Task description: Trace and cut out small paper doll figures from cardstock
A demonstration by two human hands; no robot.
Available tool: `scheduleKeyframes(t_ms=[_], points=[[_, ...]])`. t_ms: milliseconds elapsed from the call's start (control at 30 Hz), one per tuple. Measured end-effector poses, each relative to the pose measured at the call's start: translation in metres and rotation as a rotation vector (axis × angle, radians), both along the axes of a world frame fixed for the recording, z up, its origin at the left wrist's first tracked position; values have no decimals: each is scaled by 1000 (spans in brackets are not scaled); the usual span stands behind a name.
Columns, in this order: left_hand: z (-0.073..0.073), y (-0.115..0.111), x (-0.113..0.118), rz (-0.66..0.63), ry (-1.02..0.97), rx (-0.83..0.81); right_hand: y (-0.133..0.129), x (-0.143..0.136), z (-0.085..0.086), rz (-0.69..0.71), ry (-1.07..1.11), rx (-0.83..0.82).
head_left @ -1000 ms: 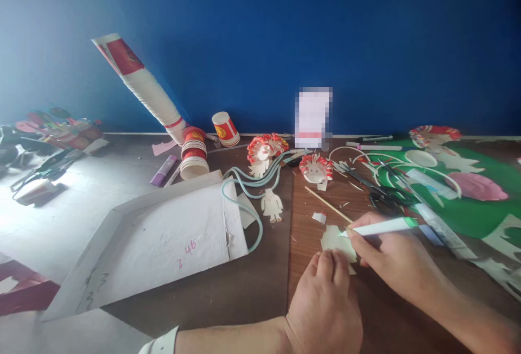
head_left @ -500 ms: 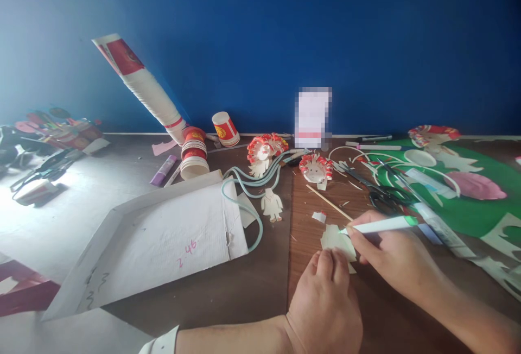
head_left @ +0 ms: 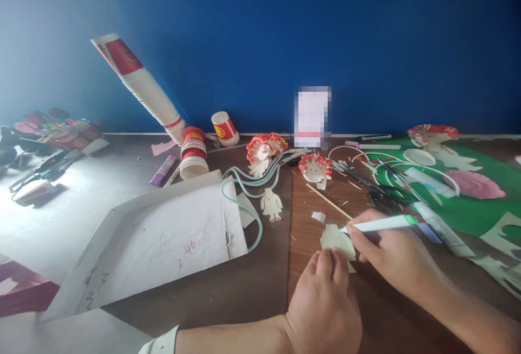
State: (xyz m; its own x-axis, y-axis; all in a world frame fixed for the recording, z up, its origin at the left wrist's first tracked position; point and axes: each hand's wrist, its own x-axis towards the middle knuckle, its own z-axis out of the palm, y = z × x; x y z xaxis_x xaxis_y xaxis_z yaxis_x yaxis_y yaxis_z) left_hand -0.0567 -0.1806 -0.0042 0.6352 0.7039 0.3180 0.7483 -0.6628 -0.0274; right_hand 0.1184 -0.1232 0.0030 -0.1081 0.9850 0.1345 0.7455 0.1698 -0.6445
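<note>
A small pale paper cut-out (head_left: 336, 237) lies on the brown wooden tabletop. My left hand (head_left: 328, 299) presses down on its near edge, fingers together and bent, hiding that part. Between the fingers of my right hand (head_left: 391, 251) is a white marker (head_left: 378, 225) with a green end. Its green tip meets the upper right of the paper. Just beyond lie a thin wooden stick (head_left: 329, 201) and a paper scrap (head_left: 319, 216). A small figure-shaped paper cut-out (head_left: 271, 205) rests to the left.
A white cardboard box lid (head_left: 154, 240) with pink writing takes up the left. Behind it stand paper cups (head_left: 194, 153) and a leaning cup stack (head_left: 150, 93). Black scissors (head_left: 382, 194), a green sheet (head_left: 468, 218) and a pink piece (head_left: 475, 184) lie right. Red-and-white curled cup crafts (head_left: 315, 169) sit further back.
</note>
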Motion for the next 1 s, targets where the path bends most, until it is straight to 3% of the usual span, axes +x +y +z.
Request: scheduleKeyframes(t_ms=[667, 833, 1000], points=[[5, 0, -1, -3, 34, -42, -2, 0, 2, -8, 62, 17], [6, 2, -2, -49, 78, -98, -5, 2, 10, -119, 210, 106], [6, 2, -3, -57, 78, -97, -6, 3, 14, -22, -5, 133]])
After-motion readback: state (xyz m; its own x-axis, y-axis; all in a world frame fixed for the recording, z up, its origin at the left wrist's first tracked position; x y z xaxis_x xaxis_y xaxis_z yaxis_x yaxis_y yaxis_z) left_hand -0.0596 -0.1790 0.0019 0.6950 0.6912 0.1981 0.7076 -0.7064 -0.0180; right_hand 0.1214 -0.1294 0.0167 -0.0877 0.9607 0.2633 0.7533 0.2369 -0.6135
